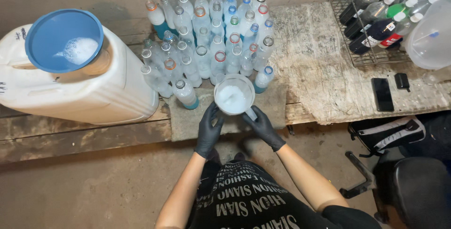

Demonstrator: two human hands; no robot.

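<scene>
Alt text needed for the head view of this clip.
Two black-gloved hands, left hand and right hand, hold a clear jug of foamy liquid over a cluster of open plastic bottles. To the left lies a white jerrycan with a blue funnel.

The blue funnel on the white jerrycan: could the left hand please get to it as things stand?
Probably yes: the left hand only steadies the jug, and nothing stands between it and the blue funnel.
</scene>
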